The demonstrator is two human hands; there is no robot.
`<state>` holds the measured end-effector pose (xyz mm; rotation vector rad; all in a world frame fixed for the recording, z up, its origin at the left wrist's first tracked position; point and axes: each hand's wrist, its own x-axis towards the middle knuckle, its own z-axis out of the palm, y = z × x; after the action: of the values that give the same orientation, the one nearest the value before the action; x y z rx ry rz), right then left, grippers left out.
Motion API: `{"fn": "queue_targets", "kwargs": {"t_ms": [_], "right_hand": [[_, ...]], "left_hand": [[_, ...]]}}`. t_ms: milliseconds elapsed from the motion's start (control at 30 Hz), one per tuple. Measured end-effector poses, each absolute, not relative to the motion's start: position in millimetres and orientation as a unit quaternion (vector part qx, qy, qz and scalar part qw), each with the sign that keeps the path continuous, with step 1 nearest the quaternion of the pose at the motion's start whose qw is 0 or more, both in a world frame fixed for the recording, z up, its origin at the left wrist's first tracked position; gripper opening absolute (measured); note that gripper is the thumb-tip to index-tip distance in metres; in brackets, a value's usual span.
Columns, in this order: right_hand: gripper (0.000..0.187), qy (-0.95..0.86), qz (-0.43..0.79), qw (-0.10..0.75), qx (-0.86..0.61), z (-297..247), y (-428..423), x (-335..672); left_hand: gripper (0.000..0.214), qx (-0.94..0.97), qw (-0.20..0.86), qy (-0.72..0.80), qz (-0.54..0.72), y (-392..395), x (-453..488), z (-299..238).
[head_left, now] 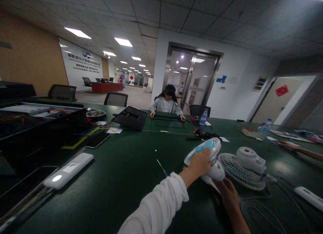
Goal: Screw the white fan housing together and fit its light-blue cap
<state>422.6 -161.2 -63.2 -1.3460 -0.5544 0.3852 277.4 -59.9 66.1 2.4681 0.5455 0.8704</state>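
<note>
Over the green table, a small white fan point(215, 147) with light blue parts is tilted between my hands. My left hand point(202, 161) grips its upper part, fingers closed against the light blue area. Lower down, my right hand point(227, 190) has its fingers curled under the rounded white end; the fingertips are partly hidden. Just right of my hands a second white fan point(248, 168) lies grille down, with its motor housing on top. A screwdriver point(164, 172) lies left of my left hand, its handle partly covered by my sleeve.
A white power strip point(69, 170), a phone point(98, 140) and an opened computer case point(37, 123) are on the left. A black power tool point(205, 134) lies beyond the held fan. Across the table point(131, 149), a person point(166, 102) holds a dark strip; another person's arm point(302, 149) reaches in from the right.
</note>
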Motion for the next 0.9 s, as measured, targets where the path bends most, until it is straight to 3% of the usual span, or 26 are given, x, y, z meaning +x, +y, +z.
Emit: {"fn": "queue_targets", "kwargs": {"t_ms": [367,900], "right_hand": [[0.054,-0.208,0.158,0.776,-0.574,-81.0,-135.7,429.5],[0.049,-0.204,0.052,0.623,-0.753,-67.9,-159.3,434.7]], "left_hand": [[0.045,0.910,0.223,0.211,0.279,-49.5,276.2,69.7],[0.034,0.898,0.189,0.250,0.310,-30.6,280.8,76.1]]}}
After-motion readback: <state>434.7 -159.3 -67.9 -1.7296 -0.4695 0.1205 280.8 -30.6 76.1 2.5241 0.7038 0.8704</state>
